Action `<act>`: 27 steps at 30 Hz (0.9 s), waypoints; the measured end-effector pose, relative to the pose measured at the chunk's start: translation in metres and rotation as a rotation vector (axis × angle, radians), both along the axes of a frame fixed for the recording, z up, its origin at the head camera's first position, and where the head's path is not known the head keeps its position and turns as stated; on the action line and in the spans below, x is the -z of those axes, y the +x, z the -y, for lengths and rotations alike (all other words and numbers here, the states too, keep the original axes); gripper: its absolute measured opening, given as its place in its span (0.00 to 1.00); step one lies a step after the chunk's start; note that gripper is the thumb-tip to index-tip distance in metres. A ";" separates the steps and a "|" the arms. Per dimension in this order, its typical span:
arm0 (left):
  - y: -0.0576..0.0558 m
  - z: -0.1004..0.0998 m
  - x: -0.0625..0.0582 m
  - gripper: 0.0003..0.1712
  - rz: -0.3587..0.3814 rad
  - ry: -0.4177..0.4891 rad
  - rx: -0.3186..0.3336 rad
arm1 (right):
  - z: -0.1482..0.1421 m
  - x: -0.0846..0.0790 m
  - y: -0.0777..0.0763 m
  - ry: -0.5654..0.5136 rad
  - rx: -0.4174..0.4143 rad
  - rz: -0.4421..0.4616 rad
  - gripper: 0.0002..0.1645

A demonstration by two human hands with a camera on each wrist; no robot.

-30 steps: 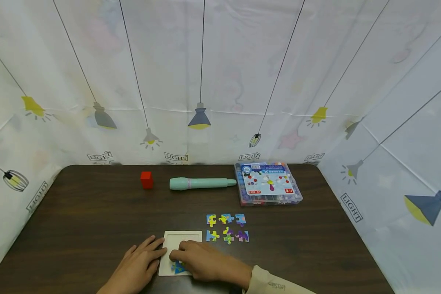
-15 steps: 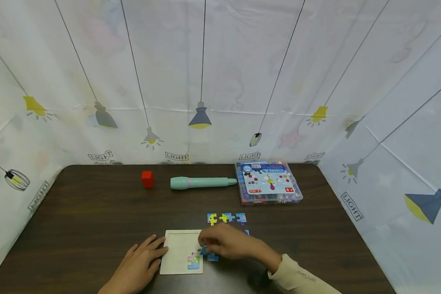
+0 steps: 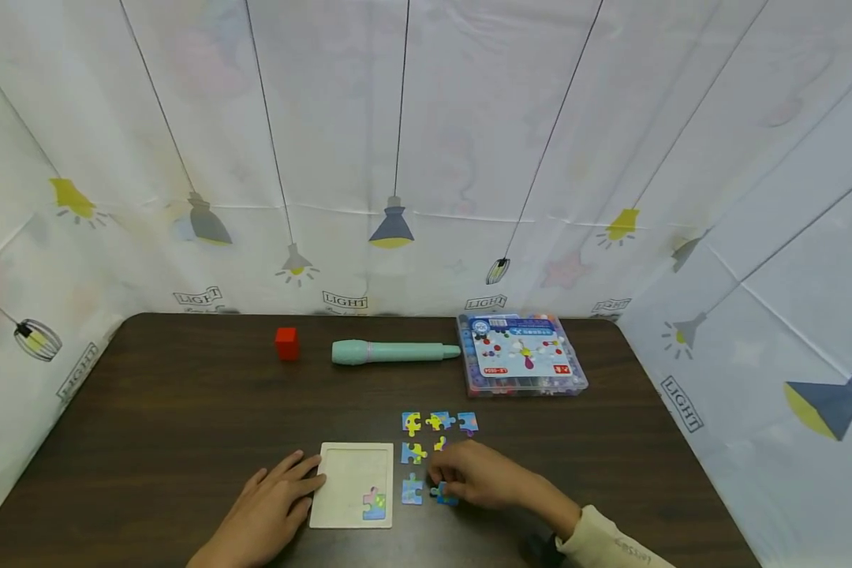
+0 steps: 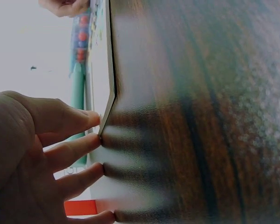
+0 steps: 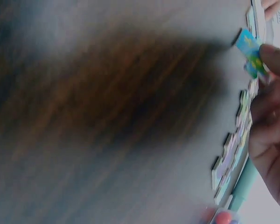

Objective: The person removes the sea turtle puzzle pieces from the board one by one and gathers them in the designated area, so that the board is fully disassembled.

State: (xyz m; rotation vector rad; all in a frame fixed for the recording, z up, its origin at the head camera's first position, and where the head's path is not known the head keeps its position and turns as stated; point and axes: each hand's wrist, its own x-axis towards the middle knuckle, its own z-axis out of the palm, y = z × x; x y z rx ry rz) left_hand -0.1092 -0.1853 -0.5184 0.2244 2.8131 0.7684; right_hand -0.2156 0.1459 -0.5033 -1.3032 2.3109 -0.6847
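A pale wooden puzzle tray (image 3: 343,485) lies at the front of the table, one pink, green and blue jigsaw piece (image 3: 374,505) in its lower right corner. My left hand (image 3: 266,509) rests flat-fingered on the table, its thumb and index fingertips at the tray's left edge. Right of the tray, my right hand (image 3: 493,477) pinches a blue jigsaw piece (image 5: 248,45) between thumb and finger, tilted close over the tabletop. A separate blue piece (image 3: 412,491) lies between that hand and the tray. The right hand hides part of the loose pieces behind it.
Several loose jigsaw pieces (image 3: 441,421) lie in rows behind the right hand. Farther back are a red cube (image 3: 287,344), a mint-green microphone-shaped stick (image 3: 396,353) and a clear plastic box (image 3: 525,355) of coloured beads. A patterned curtain (image 3: 426,158) hangs behind the table.
My right hand has moved right from over the tray, carrying a blue piece. Another blue piece now lies on the table beside the tray. The left hand stays at the tray's edge.
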 end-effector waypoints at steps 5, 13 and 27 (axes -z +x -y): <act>-0.001 0.000 0.000 0.19 -0.003 -0.001 -0.002 | 0.002 0.001 0.006 0.068 0.077 -0.061 0.08; -0.001 -0.001 0.000 0.20 -0.010 0.002 0.000 | 0.001 -0.001 0.010 0.098 0.131 -0.074 0.06; -0.002 -0.002 -0.002 0.20 0.020 0.011 -0.007 | 0.032 -0.002 0.018 0.090 0.048 -0.315 0.18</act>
